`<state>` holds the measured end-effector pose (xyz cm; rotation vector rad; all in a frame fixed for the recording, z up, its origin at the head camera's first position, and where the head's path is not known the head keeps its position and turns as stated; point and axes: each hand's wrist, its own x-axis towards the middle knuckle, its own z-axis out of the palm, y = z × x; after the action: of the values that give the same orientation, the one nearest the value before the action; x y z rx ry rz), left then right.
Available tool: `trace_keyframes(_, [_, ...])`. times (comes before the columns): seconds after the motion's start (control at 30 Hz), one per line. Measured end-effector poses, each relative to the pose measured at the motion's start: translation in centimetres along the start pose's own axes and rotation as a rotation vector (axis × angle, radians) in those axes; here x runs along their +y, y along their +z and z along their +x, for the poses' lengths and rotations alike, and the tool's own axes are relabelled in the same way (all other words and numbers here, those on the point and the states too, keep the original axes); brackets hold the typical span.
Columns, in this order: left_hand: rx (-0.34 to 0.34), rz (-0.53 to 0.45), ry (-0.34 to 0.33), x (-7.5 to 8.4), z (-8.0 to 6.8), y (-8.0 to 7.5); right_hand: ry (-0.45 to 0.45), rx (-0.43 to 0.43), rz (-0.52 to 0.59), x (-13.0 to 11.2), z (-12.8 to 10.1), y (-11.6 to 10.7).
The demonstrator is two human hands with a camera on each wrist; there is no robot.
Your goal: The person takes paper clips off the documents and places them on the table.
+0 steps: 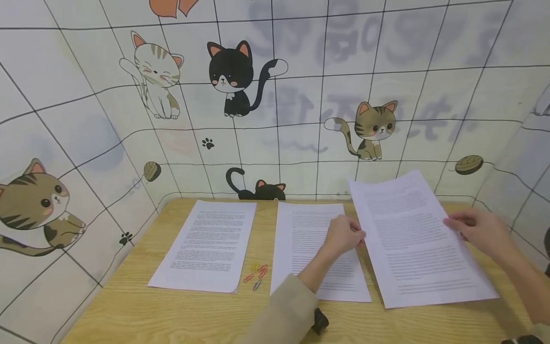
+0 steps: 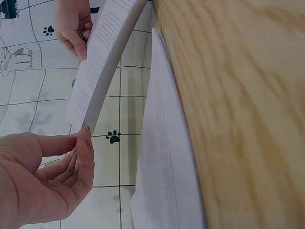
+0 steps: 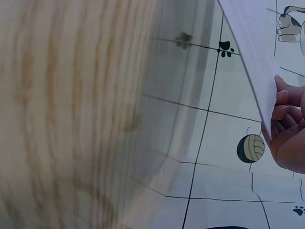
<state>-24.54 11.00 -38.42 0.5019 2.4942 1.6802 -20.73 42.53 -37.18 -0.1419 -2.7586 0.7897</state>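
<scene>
A printed paper sheet (image 1: 412, 239) is held up off the table at the right, tilted, between both hands. My left hand (image 1: 343, 234) pinches its left edge between thumb and fingertips, as the left wrist view also shows with the sheet's edge (image 2: 102, 86) at the fingertips. On the opposite side my right hand (image 1: 481, 231) pinches the right edge; in the right wrist view the thumb (image 3: 282, 86) lies on the paper's face. Beneath my left forearm lies a second printed stack (image 1: 301, 248), partly covered by the arm.
A third printed stack (image 1: 210, 248) lies at the table's left. Several coloured paper clips (image 1: 259, 271) sit between the left and middle stacks. The wooden table (image 1: 172, 315) backs against a wall covering (image 1: 301, 105) with cat drawings. A small black object (image 1: 320, 321) shows by the left sleeve.
</scene>
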Motion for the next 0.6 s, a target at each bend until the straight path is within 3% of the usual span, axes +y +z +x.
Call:
trace_keyframes(0.27, [0.034, 0.149, -0.085, -0.3, 0.9, 1.4, 0.011, -0.06, 0.013, 1.8, 1.1, 0.8])
trace_keyframes(0.6, [0.03, 0.326, -0.151, 0.3, 1.7, 3.4, 0.026, -0.096, -0.055, 3.2, 1.6, 0.9])
